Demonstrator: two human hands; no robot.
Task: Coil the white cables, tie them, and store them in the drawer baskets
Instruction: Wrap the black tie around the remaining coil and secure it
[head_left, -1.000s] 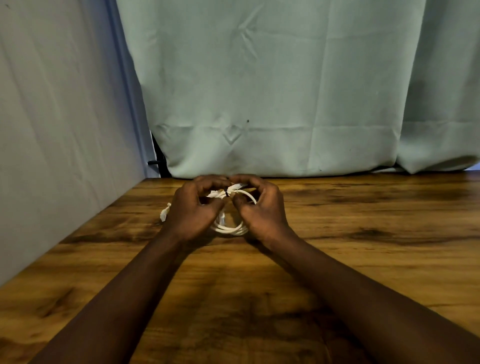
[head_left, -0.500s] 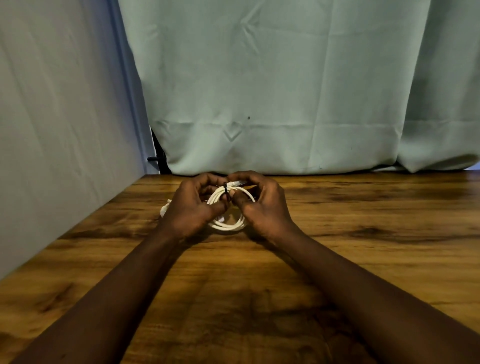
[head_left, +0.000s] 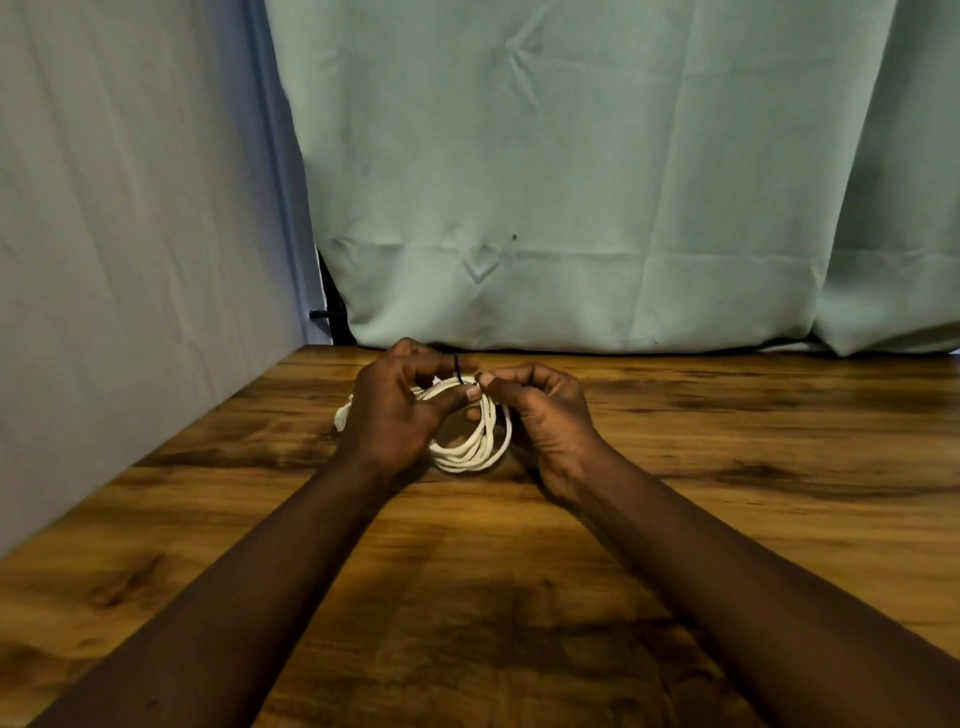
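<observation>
- My left fingers (head_left: 451, 404) curl round the white cable (head_left: 467, 453), thumb pressed across the top of the coil.
- My right fingers (head_left: 500, 385) pinch together at the top of the coil, just beside a thin black tie (head_left: 458, 370); whether they also catch the tie I cannot tell.
- The coil stands tilted between my left hand (head_left: 392, 415) and right hand (head_left: 548, 421), its lower edge near the wooden bench (head_left: 727, 467).
- One cable end (head_left: 343, 415) pokes out behind my left hand.
- A pale curtain (head_left: 571, 182) hangs behind the bench.

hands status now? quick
Left hand: grips the coil, thumb across its top.
Right hand: pinches the coil's top beside the black tie.
</observation>
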